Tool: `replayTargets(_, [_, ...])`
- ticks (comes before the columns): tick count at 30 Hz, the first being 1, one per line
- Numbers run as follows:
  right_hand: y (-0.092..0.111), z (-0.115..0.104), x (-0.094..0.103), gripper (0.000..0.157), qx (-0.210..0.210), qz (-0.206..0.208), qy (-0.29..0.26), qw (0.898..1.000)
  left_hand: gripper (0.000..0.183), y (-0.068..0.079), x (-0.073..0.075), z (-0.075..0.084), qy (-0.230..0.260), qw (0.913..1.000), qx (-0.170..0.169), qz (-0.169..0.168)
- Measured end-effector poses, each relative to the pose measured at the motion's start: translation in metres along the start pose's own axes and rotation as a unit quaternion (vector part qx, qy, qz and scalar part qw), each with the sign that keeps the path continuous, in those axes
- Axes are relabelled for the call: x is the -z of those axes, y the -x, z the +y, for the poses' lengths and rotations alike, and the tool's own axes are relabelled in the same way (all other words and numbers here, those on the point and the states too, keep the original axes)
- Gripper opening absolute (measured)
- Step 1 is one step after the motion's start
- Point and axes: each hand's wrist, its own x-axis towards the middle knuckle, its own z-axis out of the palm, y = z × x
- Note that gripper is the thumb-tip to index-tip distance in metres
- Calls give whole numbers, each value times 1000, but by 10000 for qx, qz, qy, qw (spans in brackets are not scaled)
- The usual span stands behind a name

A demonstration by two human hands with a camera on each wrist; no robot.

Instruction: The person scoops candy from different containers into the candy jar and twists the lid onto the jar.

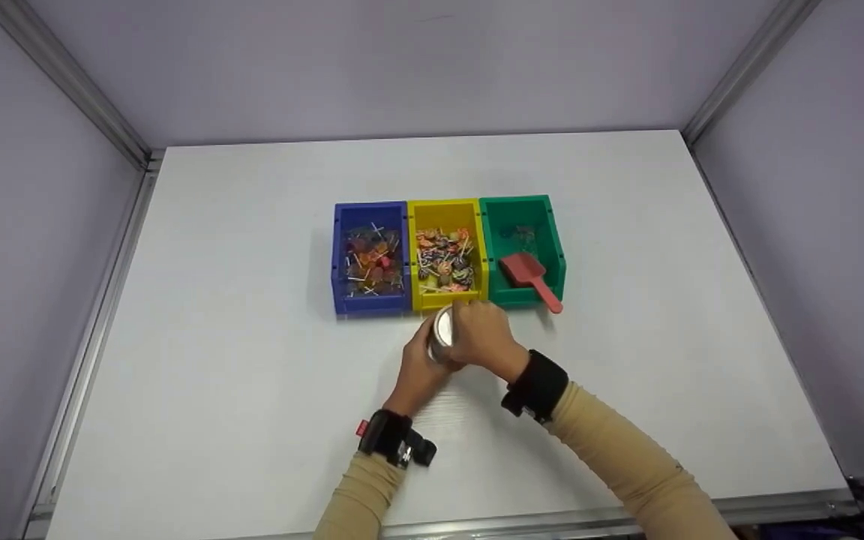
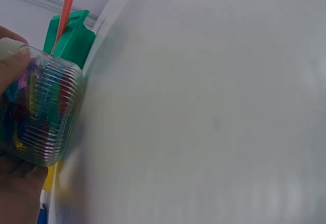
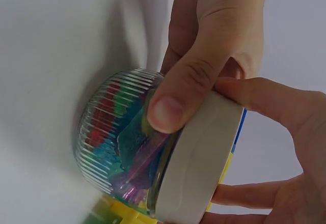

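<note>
A clear ribbed jar [image 1: 439,346] with a white lid [image 1: 442,328] is held just above the table [image 1: 252,300], in front of the yellow bin [image 1: 444,207]. My left hand [image 1: 421,367] grips the jar's body from below. My right hand [image 1: 477,334] curls round the lid. In the right wrist view the jar [image 3: 107,132] shows bright sweets inside; a left-hand thumb [image 3: 183,86] presses on its glass and right-hand fingers [image 3: 275,107] pinch the lid [image 3: 198,168]. The left wrist view has the jar [image 2: 48,117] tilted in my palm [image 2: 15,193].
Three bins stand side by side mid-table: a blue bin [image 1: 340,247] and the yellow one hold lollipops, and a green bin [image 1: 556,240] holds a red scoop [image 1: 526,273] with its handle over the front rim. The table's front edge [image 1: 552,517] is near my elbows.
</note>
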Motion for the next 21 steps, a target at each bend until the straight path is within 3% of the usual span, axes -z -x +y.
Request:
replayTargets(6, [0, 1, -1, 63, -205, -279, 184, 9992, 88, -3, 0, 1, 229, 9993, 232, -187])
replayTargets(10, [0, 1, -1, 69, -237, -358, 163, 9989, 90, -5, 3, 1, 34, 9992, 277, -292])
replayTargets(16, [1, 5, 3, 75, -138, -695, -325, 9970, 92, -8, 20, 7, -990, 9932, -106, -608])
replayTargets(21, [-3, 17, 17, 86, -324, -1154, -700, 9903, 76, -7, 47, 31, -2193, 9706, -539, -834])
